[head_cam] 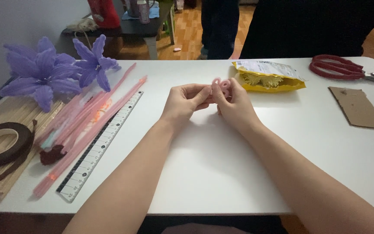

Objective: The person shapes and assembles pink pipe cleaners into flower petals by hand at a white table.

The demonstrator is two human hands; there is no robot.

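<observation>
Head view: both hands meet over the tabletop (221,164) centre, left hand (186,103) and right hand (235,105) pinched shut on a pink pipe cleaner (220,85), two small loops curled, rest unclear. More pink stems (87,125), ruler (102,145), purple flowers (53,69), scissors (338,67) lie untouched.

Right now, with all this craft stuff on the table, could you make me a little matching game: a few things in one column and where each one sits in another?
Things:
1. scissors
2. purple flowers
3. ruler
4. pink curled piece

Places:
A. far left of the table
B. between the fingertips of both hands
C. far right corner
D. beside the pink stems, left of the arms

Pairs: 1-C, 2-A, 3-D, 4-B
</observation>
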